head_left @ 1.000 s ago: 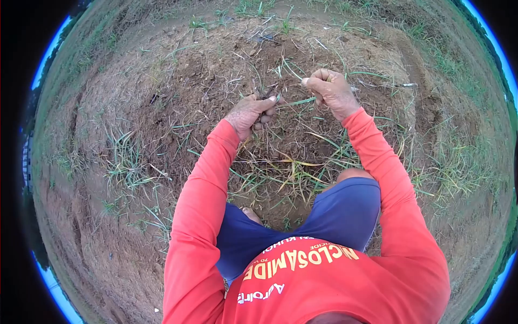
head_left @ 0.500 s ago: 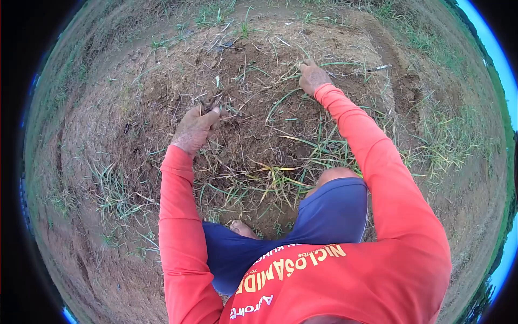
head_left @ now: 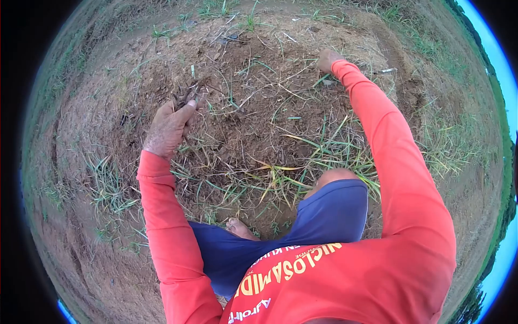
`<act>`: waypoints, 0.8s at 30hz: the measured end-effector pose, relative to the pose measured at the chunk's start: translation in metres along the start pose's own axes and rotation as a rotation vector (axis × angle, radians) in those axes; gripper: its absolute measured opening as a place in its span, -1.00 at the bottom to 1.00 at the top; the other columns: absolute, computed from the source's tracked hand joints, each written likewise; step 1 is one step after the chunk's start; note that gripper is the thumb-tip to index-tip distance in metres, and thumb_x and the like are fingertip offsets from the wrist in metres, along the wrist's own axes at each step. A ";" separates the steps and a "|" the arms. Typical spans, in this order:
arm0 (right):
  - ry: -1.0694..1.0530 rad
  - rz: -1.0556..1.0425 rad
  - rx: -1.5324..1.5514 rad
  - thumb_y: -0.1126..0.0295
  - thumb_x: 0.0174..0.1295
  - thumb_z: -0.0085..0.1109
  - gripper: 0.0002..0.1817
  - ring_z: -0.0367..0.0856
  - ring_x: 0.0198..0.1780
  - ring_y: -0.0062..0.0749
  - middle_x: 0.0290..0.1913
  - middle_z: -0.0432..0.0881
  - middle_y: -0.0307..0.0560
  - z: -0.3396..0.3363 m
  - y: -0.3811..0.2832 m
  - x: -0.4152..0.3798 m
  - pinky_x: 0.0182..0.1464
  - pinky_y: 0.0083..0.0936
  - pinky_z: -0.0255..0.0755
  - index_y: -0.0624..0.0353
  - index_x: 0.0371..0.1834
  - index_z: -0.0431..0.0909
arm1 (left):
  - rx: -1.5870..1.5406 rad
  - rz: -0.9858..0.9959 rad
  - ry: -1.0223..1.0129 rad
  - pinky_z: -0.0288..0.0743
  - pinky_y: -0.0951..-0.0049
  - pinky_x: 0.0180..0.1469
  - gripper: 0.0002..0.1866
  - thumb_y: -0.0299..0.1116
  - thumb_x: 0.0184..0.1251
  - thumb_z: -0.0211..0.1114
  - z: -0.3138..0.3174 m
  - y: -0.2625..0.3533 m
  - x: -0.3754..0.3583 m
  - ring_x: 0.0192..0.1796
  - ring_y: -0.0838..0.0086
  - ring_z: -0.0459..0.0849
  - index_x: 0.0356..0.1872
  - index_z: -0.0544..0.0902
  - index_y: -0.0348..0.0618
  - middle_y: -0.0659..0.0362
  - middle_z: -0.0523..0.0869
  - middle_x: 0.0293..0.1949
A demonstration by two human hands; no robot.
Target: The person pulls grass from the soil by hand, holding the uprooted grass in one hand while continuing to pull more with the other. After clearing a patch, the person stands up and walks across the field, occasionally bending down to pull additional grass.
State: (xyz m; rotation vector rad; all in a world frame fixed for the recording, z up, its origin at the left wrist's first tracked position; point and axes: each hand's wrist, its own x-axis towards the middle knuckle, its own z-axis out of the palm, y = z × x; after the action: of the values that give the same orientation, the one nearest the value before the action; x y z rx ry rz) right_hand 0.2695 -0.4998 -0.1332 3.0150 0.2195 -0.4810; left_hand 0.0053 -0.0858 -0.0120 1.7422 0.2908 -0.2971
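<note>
My left hand (head_left: 168,129) is closed around a small bunch of dark brown stalks (head_left: 183,100), whose ends stick out past the thumb and forefinger over the loose soil. Farther out on the right, my right hand (head_left: 328,60) has its fingers curled in low over the ground. What it grips, if anything, is hidden by the hand; a short green blade (head_left: 322,79) shows just beneath it. Between the hands lies broken brown soil (head_left: 253,81) strewn with thin straw and single grass blades.
Long green and yellowing grass (head_left: 275,175) lies in front of my bent knees. A tuft of grass (head_left: 110,186) grows at left. A pale stick (head_left: 386,71) lies right of my right hand. My bare foot (head_left: 241,229) rests on the soil.
My left hand has moved left and a little nearer, still holding the stalks. My right hand has shifted right and slightly farther out, its fingers now turned more from view.
</note>
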 end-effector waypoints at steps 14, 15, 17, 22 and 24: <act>0.178 0.060 0.060 0.26 0.16 0.21 -0.59 0.72 0.10 0.15 0.04 0.73 0.30 0.012 0.019 0.021 0.16 -0.13 0.59 0.33 -0.03 0.74 | 0.020 -0.026 0.050 0.10 0.71 -0.59 -0.71 -0.03 0.47 0.31 -0.003 0.003 0.000 -0.54 0.80 0.32 -0.12 0.67 -0.01 0.47 0.47 -0.47; 0.221 0.030 0.089 0.26 0.15 0.21 -0.60 0.74 0.05 0.15 -0.01 0.74 0.31 -0.010 0.025 0.022 0.12 -0.12 0.61 0.32 -0.06 0.75 | 0.040 -0.022 0.048 0.08 0.71 -0.59 -0.72 -0.03 0.47 0.31 -0.008 -0.004 0.004 -0.54 0.80 0.31 -0.11 0.67 -0.01 0.47 0.47 -0.47; 0.206 -0.021 0.084 0.24 0.14 0.21 -0.63 0.75 -0.03 0.17 -0.10 0.75 0.31 -0.042 0.041 0.018 0.04 -0.11 0.63 0.28 -0.12 0.76 | 0.037 -0.055 0.061 0.08 0.71 -0.59 -0.71 -0.03 0.47 0.31 -0.006 -0.003 0.005 -0.54 0.81 0.31 -0.10 0.68 -0.02 0.48 0.47 -0.47; 0.094 -0.169 0.245 0.19 0.16 0.18 -0.66 0.74 -0.01 0.16 -0.09 0.76 0.26 -0.010 0.044 0.010 0.09 -0.09 0.60 0.08 -0.09 0.79 | -0.003 -0.028 0.010 0.08 0.70 -0.60 -0.71 -0.05 0.47 0.31 0.002 0.001 0.019 -0.55 0.80 0.31 -0.11 0.68 -0.06 0.48 0.47 -0.47; 0.193 -0.099 0.176 0.22 0.22 0.15 -0.66 0.71 0.10 0.13 -0.03 0.75 0.25 0.033 0.025 0.011 0.22 -0.12 0.55 0.06 -0.05 0.79 | 0.037 -0.024 0.021 0.11 0.68 -0.56 -0.73 -0.09 0.49 0.29 0.006 0.008 0.019 -0.54 0.79 0.32 -0.14 0.68 -0.08 0.47 0.46 -0.49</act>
State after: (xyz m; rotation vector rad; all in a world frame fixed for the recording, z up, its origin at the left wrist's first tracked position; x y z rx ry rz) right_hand 0.2739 -0.5263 -0.1666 3.2365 0.3580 -0.2262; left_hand 0.0254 -0.0923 -0.0121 1.7798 0.3235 -0.3032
